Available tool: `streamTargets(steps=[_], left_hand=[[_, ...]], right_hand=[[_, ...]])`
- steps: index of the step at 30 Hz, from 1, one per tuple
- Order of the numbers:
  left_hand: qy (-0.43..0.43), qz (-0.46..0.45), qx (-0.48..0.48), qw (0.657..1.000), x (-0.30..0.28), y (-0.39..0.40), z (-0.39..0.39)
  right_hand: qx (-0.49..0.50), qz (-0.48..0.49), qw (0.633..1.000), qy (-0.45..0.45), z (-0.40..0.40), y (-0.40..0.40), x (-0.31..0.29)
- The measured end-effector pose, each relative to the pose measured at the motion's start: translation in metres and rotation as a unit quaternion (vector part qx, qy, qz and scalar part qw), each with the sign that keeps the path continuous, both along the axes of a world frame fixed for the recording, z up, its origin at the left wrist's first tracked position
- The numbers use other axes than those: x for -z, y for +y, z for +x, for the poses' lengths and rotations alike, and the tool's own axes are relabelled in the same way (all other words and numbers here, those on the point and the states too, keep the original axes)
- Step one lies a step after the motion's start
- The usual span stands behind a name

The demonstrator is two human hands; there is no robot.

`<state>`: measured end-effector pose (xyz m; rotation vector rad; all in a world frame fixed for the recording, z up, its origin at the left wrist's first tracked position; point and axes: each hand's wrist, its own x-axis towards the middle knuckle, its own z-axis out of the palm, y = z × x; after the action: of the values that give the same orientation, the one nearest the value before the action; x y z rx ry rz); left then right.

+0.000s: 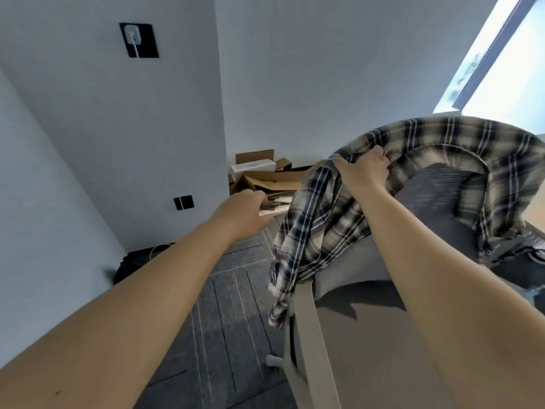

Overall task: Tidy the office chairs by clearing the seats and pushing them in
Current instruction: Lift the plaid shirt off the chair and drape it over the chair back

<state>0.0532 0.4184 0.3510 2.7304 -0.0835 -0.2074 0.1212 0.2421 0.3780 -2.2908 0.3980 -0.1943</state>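
A grey office chair (348, 326) with a pale frame stands at the right, its back towards me. A black, white and beige plaid shirt (318, 228) is draped over the top of the chair back and hangs down its left side. My right hand (364, 172) is shut on the shirt at the top edge of the backrest. Just left of the hanging shirt, my left hand (246, 215) reaches forward with curled fingers. Its fingertips are hidden, so I cannot tell whether it holds anything. The seat is out of sight behind the backrest.
Flattened cardboard boxes (265, 175) lie in the corner ahead. A black bag (132, 265) sits on the floor by the left wall. A charger is plugged into a wall socket (138, 39). Grey carpet (236, 314) lies left of the chair, a window (501, 60) upper right.
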Motion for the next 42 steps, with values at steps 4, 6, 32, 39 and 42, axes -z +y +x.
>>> streamTargets(steps=[4, 6, 32, 39, 42], left_hand=[[0.008, 0.0, 0.046, 0.999, 0.004, 0.024, 0.041], [0.008, -0.005, 0.064, 0.998, 0.007, 0.03, 0.054], [-0.106, 0.003, 0.136, 0.985, -0.016, 0.016, -0.041], [-0.113, -0.014, 0.216, 0.97, -0.042, -0.014, -0.026], [-0.12, 0.016, 0.249, 0.961, -0.044, -0.03, -0.018]], right_hand=[[0.072, 0.019, 0.997, 0.021, 0.028, 0.026, 0.008], [0.101, 0.01, 0.995, 0.02, 0.037, 0.033, 0.013], [0.048, -0.054, 0.997, -0.01, -0.16, 0.031, -0.027], [0.047, -0.151, 0.983, 0.091, -0.17, 0.022, -0.036], [0.023, -0.156, 0.982, 0.108, -0.184, 0.011, -0.041]])
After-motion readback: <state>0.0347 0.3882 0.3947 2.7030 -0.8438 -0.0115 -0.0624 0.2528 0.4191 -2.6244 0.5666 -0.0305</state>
